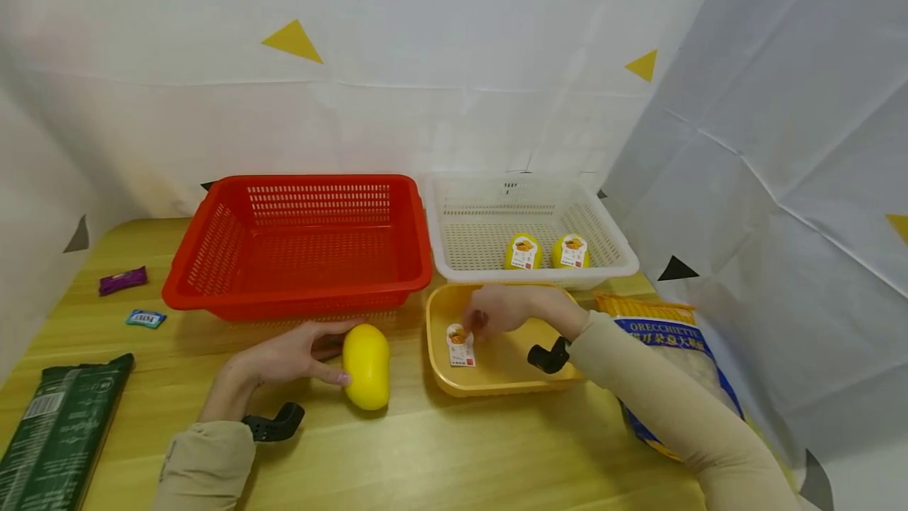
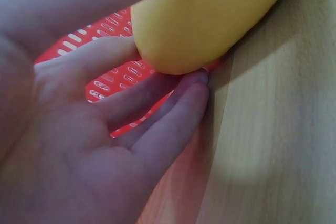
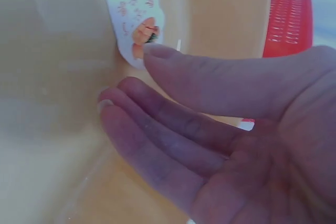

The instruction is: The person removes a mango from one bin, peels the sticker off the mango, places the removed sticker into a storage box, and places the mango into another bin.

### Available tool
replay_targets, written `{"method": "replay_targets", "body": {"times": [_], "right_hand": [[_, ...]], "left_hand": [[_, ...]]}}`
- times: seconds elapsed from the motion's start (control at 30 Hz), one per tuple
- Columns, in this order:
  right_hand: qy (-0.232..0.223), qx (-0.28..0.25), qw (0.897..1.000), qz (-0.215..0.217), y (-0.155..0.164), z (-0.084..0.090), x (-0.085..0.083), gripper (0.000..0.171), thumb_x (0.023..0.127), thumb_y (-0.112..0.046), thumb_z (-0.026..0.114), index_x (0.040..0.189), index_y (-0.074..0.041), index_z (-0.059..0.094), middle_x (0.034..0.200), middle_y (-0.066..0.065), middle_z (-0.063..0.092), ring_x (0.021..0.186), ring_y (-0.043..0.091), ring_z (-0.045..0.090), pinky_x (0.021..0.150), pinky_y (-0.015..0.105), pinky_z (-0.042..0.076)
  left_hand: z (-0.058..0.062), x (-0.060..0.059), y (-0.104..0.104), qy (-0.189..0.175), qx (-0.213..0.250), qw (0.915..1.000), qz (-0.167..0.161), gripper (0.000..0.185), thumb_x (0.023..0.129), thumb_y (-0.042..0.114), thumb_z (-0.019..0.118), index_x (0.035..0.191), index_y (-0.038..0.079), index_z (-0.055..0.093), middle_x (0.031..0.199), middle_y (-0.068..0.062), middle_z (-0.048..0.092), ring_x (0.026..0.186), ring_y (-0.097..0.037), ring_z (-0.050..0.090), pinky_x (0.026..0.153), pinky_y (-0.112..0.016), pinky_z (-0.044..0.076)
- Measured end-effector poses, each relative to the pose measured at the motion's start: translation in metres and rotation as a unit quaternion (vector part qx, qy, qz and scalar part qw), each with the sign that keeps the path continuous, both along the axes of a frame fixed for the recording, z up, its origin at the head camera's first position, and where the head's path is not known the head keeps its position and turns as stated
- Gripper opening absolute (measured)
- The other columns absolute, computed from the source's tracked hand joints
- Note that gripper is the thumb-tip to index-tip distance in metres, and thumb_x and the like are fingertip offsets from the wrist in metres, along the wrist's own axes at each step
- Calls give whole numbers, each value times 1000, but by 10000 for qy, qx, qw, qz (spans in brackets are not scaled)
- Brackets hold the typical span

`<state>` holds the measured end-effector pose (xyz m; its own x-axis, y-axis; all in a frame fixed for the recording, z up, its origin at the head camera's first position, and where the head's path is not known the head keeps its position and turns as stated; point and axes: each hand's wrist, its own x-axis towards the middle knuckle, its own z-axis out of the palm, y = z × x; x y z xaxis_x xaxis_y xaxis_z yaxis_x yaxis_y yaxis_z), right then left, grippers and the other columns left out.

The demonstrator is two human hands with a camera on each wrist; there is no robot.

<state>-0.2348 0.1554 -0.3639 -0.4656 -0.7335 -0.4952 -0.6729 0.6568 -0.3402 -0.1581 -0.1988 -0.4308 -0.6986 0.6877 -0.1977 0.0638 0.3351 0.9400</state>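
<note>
A smooth, elongated yellow mango [image 1: 369,373] points front to back, left of the yellow tray [image 1: 496,388], where a white fruit-printed label [image 1: 460,348] lies face up.

In the head view, the right hand [image 1: 507,307] hides part of the yellow tray [image 1: 511,365] and its own fingertips are blurred. The right wrist view cuts off the top of the label [image 3: 137,11] and the thumb covers its lower tip; whether they touch cannot be told. The left wrist view crops the yellow mango [image 2: 205,19], which hides the left hand's [image 2: 84,129] index fingertip. The right sleeve [image 1: 660,393] covers part of the orecchiette bag [image 1: 681,349]. The picture's edge cuts the green packet [image 1: 60,424], its small print unreadable. The purple wrapper's [image 1: 124,281] lettering is too small.
</note>
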Motion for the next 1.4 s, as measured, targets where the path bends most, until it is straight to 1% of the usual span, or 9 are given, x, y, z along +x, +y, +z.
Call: {"method": "replay_targets", "body": {"times": [0.17, 0.27, 0.37, 0.5, 0.6, 0.77, 1.07, 1.17, 1.4], "right_hand": [[52, 9, 9999, -93, 6, 14, 6, 21, 92, -10, 70, 112, -7, 71, 107, 2, 71, 93, 11, 60, 89, 30, 52], [70, -101, 9996, -250, 10, 26, 15, 22, 93, -11, 70, 115, -8, 71, 110, 4, 71, 96, 11, 61, 89, 30, 52], [133, -452, 9983, -338, 12, 35, 26, 21, 93, -12, 70, 114, -9, 70, 107, 1, 71, 93, 9, 62, 87, 29, 53], [317, -1185, 9917, -390, 9, 41, 40, 22, 94, -15, 71, 114, -6, 70, 99, -2, 72, 87, 8, 63, 82, 25, 55], [439, -1574, 9851, -543, 2, 41, 48, 27, 94, -22, 71, 114, -5, 69, 97, -2, 72, 84, 8, 64, 79, 24, 55], [517, -1886, 9772, -828, -11, 36, 55, 27, 94, -24, 70, 116, -7, 69, 102, 1, 72, 90, 12, 66, 84, 28, 56], [500, -2152, 9704, -976, -21, 27, 55, 29, 95, -17, 69, 119, -1, 66, 105, 6, 72, 96, 18, 67, 86, 31, 56], [573, -2237, 9683, -950, -21, 25, 55, 27, 95, -15, 69, 118, 0, 66, 102, 6, 72, 94, 17, 67, 85, 29, 56], [398, -2578, 9571, -1263, -24, 21, 55, 26, 95, -12, 68, 117, 1, 67, 103, 6, 72, 93, 18, 68, 83, 23, 55]], "left_hand": [[-1, -1, 1, -46, 39, 10000, -3, 86, 88, 24, 78, 155, 1, 30, 157, -23, 36, 144, -44, 35, 116, -53, 34], [-1, -2, 2, -53, -9, 10000, 30, 87, 87, 26, 79, 155, 2, 31, 157, -22, 36, 144, -42, 36, 116, -52, 35], [-2, -3, 4, -65, -11, 10000, 19, 88, 86, 26, 79, 156, 3, 31, 158, -21, 35, 144, -41, 36, 116, -50, 34], [-2, -5, 5, -38, 7, 10000, -15, 88, 87, 25, 79, 156, 2, 30, 158, -21, 34, 145, -40, 35, 117, -49, 33], [-2, -4, 5, -47, 20, 10000, 0, 88, 87, 24, 79, 156, 1, 29, 158, -21, 35, 145, -40, 34, 117, -50, 33], [-2, -2, 3, -57, 30, 10000, 41, 88, 87, 23, 79, 156, 1, 29, 157, -22, 36, 144, -42, 35, 117, -52, 32], [-1, -1, -1, 13, -16, 10000, 75, 88, 87, 25, 79, 156, 1, 29, 156, -22, 38, 144, -41, 36, 117, -52, 33], [-1, -1, -1, 21, -14, 10000, 56, 89, 87, 25, 79, 156, 1, 29, 156, -22, 38, 144, -41, 36, 117, -52, 33], [-3, -2, 0, 78, 48, 10000, -17, 88, 87, 24, 79, 156, 1, 29, 157, -22, 36, 144, -42, 35, 117, -51, 32]]}}
